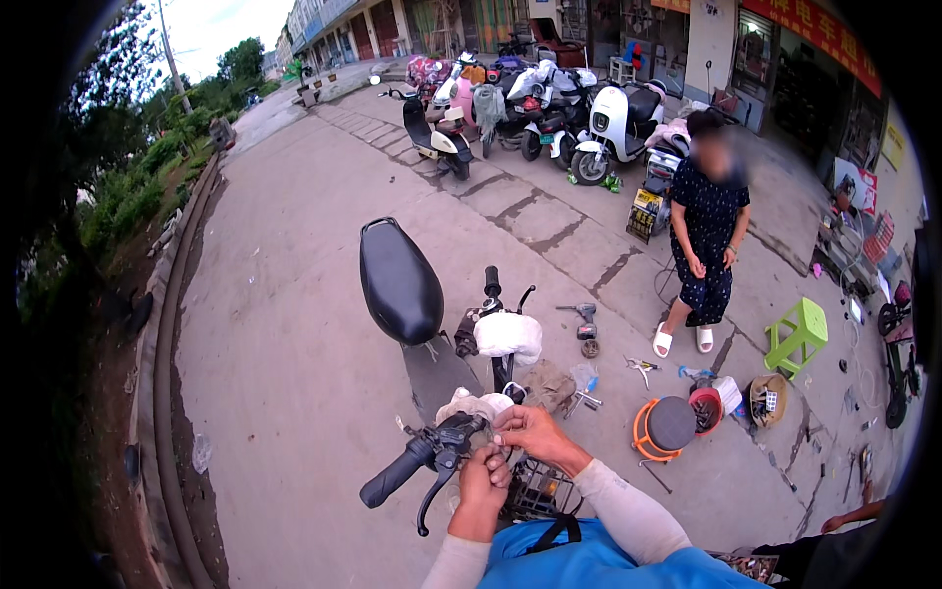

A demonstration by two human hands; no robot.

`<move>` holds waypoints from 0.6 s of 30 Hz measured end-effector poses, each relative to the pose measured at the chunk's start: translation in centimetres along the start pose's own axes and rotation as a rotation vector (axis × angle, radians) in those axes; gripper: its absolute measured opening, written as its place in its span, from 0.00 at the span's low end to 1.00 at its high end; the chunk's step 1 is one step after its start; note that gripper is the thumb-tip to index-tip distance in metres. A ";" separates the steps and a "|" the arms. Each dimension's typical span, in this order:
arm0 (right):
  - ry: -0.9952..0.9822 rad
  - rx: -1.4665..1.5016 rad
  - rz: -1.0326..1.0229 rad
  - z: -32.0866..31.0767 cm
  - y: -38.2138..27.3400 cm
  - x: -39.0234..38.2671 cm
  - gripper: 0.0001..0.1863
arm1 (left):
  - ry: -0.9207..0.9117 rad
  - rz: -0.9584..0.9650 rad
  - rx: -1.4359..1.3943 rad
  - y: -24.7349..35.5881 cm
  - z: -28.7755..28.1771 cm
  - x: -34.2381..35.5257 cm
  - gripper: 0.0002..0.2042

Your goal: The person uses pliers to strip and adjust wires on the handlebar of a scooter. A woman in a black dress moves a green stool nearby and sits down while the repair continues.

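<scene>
Scooter handlebar (446, 442) is right in front of the person, out on the paved ground, and the work on it looks only part done. Both grips and both brake levers are on, but the middle looks messy and not closed up, so I think some fixing is left, though I cannot tell how much. The bar is black, with long dark grips, thin bent levers and a puffy white wrap (507, 337) near its far end. The left hand (481, 486) has its fingers curled in, and the right hand (538, 433) brings its fingertips close together just beside it; I cannot tell what they pinch, if anything. A cordless drill (585, 312) and pliers (643, 366) lie on the ground nearby
</scene>
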State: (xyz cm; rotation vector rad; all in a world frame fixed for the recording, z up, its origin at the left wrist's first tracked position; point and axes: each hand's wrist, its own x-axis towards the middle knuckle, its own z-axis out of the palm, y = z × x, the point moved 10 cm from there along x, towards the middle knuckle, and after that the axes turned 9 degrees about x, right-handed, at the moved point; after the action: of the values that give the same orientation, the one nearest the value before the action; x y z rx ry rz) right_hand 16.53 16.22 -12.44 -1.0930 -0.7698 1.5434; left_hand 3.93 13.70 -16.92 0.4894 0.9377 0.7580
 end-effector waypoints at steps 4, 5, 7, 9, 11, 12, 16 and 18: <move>0.024 0.009 0.052 0.2 -0.2 -0.3 0.15 | 0.156 0.273 0.491 2.9 -0.1 -2.2 0.06; 0.023 0.006 0.065 0.2 0.0 -0.3 0.15 | 0.194 0.341 0.612 3.4 0.1 -2.6 0.07; 0.028 0.001 0.052 0.1 0.0 -0.3 0.15 | 0.323 0.670 0.911 5.4 1.0 -4.6 0.10; 0.036 0.002 0.036 0.1 0.0 -0.3 0.15 | 0.381 0.904 1.158 6.6 2.4 -6.2 0.12; 0.050 0.008 0.012 0.0 -0.3 -0.3 0.15 | 0.360 1.043 1.355 7.1 3.8 -6.5 0.12; 0.052 0.004 0.019 0.0 -0.4 -0.4 0.16 | 0.373 1.076 1.374 7.2 3.9 -6.6 0.12; 0.029 0.035 0.010 0.1 -0.1 -0.1 0.15 | 0.412 1.137 1.385 7.5 4.1 -7.1 0.09; 0.023 0.044 0.001 -0.1 0.2 -0.2 0.15 | 0.416 1.118 1.378 7.4 4.0 -7.0 0.08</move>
State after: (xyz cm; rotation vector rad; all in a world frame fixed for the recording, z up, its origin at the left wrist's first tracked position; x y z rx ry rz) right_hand 16.58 15.98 -12.63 -1.0765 -0.7164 1.5393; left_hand 2.11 12.94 -6.14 2.2528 1.5102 1.1287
